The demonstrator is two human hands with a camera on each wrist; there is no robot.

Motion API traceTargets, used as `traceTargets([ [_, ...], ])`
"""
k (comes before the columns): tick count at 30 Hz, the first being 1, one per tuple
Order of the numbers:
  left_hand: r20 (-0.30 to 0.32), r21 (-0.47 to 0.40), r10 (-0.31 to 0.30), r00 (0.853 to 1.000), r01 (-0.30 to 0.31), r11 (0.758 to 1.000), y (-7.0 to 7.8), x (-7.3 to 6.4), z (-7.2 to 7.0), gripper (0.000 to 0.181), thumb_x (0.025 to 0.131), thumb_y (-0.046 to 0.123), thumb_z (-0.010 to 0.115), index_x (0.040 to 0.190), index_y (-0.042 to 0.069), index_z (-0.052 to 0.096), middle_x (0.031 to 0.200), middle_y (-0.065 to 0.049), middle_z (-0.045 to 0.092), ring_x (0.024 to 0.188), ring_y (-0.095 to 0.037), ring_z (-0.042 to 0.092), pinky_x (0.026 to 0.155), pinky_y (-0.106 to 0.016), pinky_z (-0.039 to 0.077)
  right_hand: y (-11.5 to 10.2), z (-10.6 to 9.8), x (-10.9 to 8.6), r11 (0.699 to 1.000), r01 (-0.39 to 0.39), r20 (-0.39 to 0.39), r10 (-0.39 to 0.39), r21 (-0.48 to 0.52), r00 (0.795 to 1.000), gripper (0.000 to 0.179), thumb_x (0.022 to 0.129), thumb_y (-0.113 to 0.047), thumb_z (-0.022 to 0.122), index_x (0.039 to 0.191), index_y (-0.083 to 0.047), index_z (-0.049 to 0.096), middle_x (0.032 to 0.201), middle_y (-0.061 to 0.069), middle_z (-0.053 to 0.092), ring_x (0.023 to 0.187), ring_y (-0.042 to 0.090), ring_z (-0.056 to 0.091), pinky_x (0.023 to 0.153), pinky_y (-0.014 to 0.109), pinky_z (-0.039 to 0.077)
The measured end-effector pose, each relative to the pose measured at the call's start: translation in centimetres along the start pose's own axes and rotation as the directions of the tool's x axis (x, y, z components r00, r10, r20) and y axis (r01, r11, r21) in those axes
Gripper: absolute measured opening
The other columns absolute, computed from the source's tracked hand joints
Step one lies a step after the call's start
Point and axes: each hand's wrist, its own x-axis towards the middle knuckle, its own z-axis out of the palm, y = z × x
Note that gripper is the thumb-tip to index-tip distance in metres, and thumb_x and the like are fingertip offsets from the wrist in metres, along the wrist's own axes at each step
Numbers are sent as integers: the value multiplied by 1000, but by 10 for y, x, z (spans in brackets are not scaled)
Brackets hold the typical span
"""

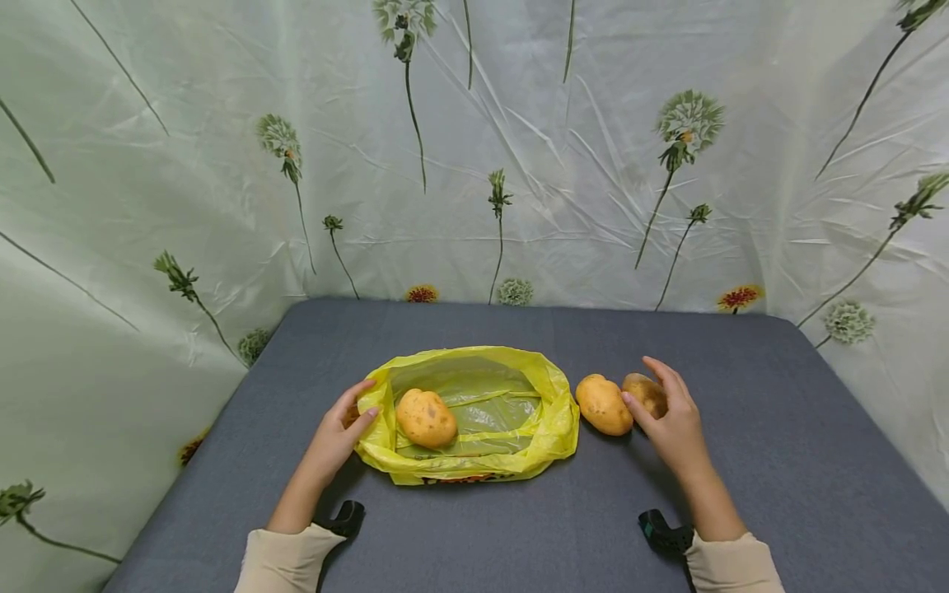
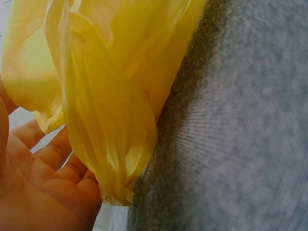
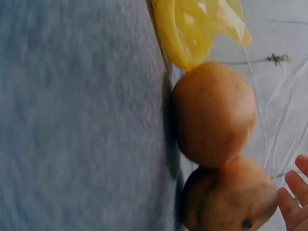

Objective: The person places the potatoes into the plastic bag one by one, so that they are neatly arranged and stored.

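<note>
A yellow plastic bag (image 1: 556,412) lies with its mouth spread wide, and one potato (image 1: 426,418) sits inside toward its left. My left hand (image 1: 337,432) is at the bag's left side, with thumb and index fingertip touching the plastic. In the left wrist view its palm faces the bag (image 2: 113,106), fingers loosely extended and partly hidden behind it. To the bag's right lie two more potatoes, a lighter one (image 1: 604,405) and a browner one (image 1: 643,394), side by side. Around the browner potato my right hand (image 1: 675,420) spreads its thumb and fingers, which stand apart from it in the right wrist view.
The potatoes and bag are on a grey cloth-covered table (image 1: 482,543). A pale curtain (image 1: 460,148) printed with dandelions hangs behind the table and along its sides. Black straps (image 1: 344,520) show at both wrists.
</note>
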Motion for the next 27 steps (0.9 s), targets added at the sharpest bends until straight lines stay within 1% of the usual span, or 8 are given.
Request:
traceTargets([
  [3, 5, 3, -2, 1000, 2, 1000, 1, 0, 1, 49, 92, 18, 53, 135, 5, 36, 134, -17, 38, 103, -25, 44, 78, -25, 39, 4, -5, -1, 999, -47, 8, 47, 3, 999, 58, 74, -5, 72, 127, -3, 47, 123, 19, 47, 109, 38, 43, 85, 48, 35],
  [5, 7, 6, -4, 1000, 4, 1000, 0, 0, 1, 49, 92, 18, 54, 135, 5, 36, 134, -17, 37, 103, -25, 44, 78, -25, 39, 8, -6, -3, 997, -77, 16, 77, 3, 997, 58, 75, -7, 71, 127, -3, 47, 123, 20, 46, 109, 39, 42, 84, 52, 34],
  [12, 9, 12, -5, 1000, 5, 1000, -2, 2, 1, 48, 91, 20, 54, 134, 7, 37, 134, -14, 38, 102, -25, 44, 78, -24, 39, 22, -8, -8, 992, -123, 21, 124, -21, 992, 55, 76, -9, 71, 124, 3, 47, 121, 23, 46, 109, 41, 42, 85, 53, 33],
  [15, 0, 10, 6, 1000, -6, 1000, -1, 1, 0, 48, 91, 19, 54, 134, 6, 38, 133, -15, 39, 101, -24, 44, 78, -24, 38, 26, -8, -11, 988, -153, 42, 154, -30, 987, 54, 78, -11, 70, 125, 2, 46, 122, 23, 46, 107, 42, 43, 83, 54, 33],
  [21, -11, 0, 17, 1000, -17, 1000, 0, 0, -1, 47, 91, 17, 55, 134, 6, 39, 131, -16, 41, 94, -21, 45, 74, -24, 39, 33, -5, -15, 981, -193, 80, 194, -21, 978, 56, 79, -14, 69, 127, 2, 44, 122, 24, 45, 106, 40, 43, 82, 51, 34],
  [27, -16, 9, 31, 999, -31, 999, -3, 0, -1, 46, 91, 17, 55, 133, 7, 40, 125, -14, 45, 88, -20, 46, 70, -25, 40, 37, -5, -17, 974, -224, 98, 226, -24, 969, 55, 80, -17, 68, 126, 2, 45, 118, 23, 47, 104, 36, 44, 81, 49, 32],
])
